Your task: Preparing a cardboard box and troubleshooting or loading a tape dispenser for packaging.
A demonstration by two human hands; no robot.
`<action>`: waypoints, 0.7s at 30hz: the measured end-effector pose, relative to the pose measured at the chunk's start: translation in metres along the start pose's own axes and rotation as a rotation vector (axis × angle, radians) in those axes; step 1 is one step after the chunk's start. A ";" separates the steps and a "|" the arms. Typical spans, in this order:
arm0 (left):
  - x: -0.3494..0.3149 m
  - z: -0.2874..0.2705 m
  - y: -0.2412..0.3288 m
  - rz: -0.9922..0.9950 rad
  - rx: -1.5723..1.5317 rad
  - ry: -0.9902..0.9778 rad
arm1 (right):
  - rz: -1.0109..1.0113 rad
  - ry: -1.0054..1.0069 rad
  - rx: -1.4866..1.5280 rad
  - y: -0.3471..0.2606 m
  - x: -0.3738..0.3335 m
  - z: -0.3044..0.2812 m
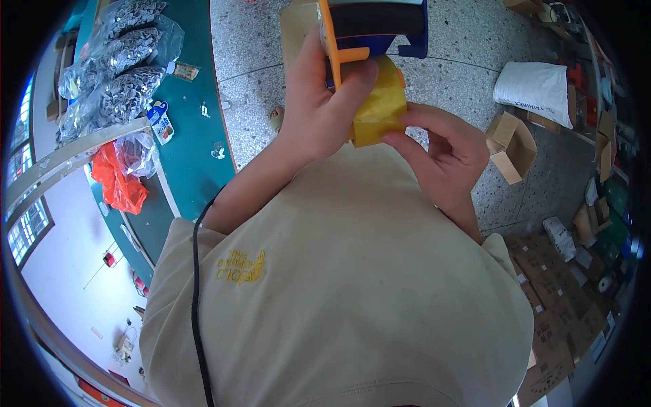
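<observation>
Held up in front of my chest is a tape dispenser (417, 30) with an orange and dark blue frame. My left hand (317, 105) is closed round it, the thumb lying across the orange part. From its lower end comes a piece of yellow packing tape (380, 112). The thumb and forefinger of my right hand (449, 146) pinch the tape at its right edge. Part of the dispenser runs past the top of the picture, and my left fingers behind it are hidden.
On the left, a green table (193, 119) bears transparent plastic bags (129, 57) of small dark parts and a red plastic bag (116, 180). An open cardboard box (510, 149) and a white sack (532, 91) are on the speckled floor. Flat cardboard (559, 305) lies lower right.
</observation>
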State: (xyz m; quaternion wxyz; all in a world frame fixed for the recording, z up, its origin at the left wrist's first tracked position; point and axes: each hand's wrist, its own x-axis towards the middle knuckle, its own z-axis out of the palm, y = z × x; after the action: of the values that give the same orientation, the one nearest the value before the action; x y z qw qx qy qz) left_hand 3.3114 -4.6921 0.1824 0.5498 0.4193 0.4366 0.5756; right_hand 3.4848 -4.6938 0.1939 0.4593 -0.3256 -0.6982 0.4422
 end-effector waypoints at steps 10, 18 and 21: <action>0.000 0.002 0.001 -0.025 -0.088 -0.006 | -0.145 -0.008 -0.159 0.002 -0.001 0.001; -0.001 0.000 -0.009 -0.117 -0.058 0.036 | -0.088 0.030 -0.223 -0.003 -0.004 0.002; -0.003 0.007 -0.002 -0.155 -0.192 0.052 | -0.157 0.048 -0.195 0.005 -0.005 0.003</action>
State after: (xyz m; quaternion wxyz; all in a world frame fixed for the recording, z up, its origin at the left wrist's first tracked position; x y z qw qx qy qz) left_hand 3.3187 -4.6944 0.1821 0.6187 0.3147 0.4246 0.5813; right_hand 3.4840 -4.6974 0.1873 0.4753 -0.3236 -0.7501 0.3268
